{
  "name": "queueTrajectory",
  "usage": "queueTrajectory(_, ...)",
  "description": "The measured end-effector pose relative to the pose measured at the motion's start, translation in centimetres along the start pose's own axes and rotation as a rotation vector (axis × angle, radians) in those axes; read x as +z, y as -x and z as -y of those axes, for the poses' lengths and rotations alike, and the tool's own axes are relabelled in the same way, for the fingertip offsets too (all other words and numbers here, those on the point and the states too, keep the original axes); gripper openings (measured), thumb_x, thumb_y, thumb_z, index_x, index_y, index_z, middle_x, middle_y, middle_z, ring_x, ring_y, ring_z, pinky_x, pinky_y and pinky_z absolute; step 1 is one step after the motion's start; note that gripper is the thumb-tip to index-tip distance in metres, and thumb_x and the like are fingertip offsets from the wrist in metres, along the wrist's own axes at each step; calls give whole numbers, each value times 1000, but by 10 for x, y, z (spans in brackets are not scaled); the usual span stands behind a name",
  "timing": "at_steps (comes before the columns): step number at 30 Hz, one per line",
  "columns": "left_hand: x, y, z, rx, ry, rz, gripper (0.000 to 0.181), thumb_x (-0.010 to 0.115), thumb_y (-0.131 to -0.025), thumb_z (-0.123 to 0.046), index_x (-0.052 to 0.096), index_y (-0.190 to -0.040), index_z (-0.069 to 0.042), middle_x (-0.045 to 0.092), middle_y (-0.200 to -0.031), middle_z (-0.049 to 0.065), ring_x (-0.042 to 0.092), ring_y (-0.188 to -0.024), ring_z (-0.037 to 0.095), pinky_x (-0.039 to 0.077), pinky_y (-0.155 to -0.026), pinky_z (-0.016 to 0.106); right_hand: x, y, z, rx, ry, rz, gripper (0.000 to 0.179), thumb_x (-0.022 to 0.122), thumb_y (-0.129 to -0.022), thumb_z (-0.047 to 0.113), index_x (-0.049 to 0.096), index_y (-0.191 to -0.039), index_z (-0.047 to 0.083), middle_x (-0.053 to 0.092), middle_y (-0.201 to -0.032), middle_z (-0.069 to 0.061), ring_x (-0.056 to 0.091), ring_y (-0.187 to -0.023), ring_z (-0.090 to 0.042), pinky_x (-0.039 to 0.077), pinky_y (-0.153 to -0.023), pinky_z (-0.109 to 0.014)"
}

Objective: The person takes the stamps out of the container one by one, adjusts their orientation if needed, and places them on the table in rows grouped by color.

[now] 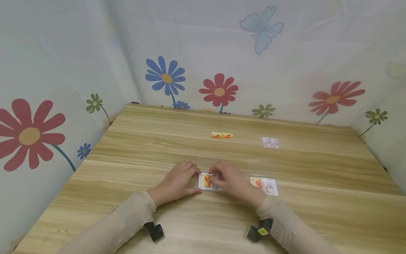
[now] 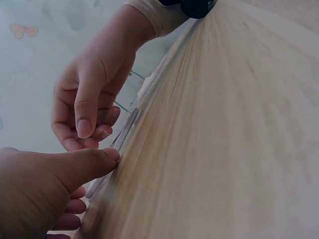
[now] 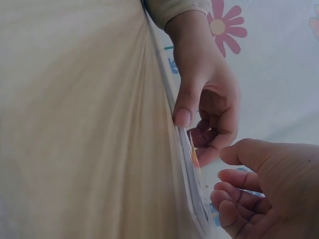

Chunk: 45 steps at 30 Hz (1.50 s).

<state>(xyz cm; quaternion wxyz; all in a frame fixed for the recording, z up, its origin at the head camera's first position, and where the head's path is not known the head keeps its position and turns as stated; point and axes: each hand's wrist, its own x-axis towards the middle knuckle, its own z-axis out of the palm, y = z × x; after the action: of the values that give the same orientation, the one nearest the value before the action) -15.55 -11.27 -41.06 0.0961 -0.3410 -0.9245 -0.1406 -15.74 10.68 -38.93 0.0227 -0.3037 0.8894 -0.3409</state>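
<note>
A small flat white case (image 1: 201, 186) lies in front of me, with a clear flap (image 1: 205, 162) spread behind it. On its left half sits an orange-and-yellow picture piece (image 1: 205, 180); a greyish piece (image 1: 216, 188) shows partly on the right half, under my right hand. My left hand (image 1: 176, 181) grips the case at its left side, thumb on the near edge and fingertips at the far corner. Over the right half hovers my right hand (image 1: 229, 180), fingers loosely bent. In the right wrist view a gap separates the right hand's fingers (image 3: 239, 191) from the case.
Right of my hands lies a second white case (image 1: 274, 192) bearing one orange and one greyish picture, its clear flap (image 1: 260, 167) laid back. Farther off are two orange pieces (image 1: 222, 135) side by side and two greyish ones (image 1: 270, 143). A flowered curtain (image 1: 196, 42) borders the wooden table.
</note>
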Motion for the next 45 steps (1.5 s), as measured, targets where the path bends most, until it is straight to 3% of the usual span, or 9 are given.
queueTrajectory(20,0,1,-1,-11,25,-8,50,79,-74,-44,64,-107,-11,61,-105,2,57,-103,20,47,-90,39,11,-3,-4,24,-8,-9,22,74,-83,21,65,-99,8,55,-83,-1,46,-72,-9,41,-62,-18)
queueTrajectory(29,0,1,-1,-14,37,-5,50,78,-74,-44,63,-108,-10,61,-106,2,56,-104,20,46,-90,39,16,-3,-4,20,71,-34,28,77,-79,24,65,-99,8,57,-88,0,47,-78,-9,40,-67,-20)
queueTrajectory(45,0,0,-2,-14,31,-12,49,79,-74,-44,64,-107,-11,60,-105,1,56,-104,20,46,-92,39,15,-2,0,51,86,-11,26,75,-80,23,63,-100,11,54,-89,1,47,-79,-9,40,-68,-21)
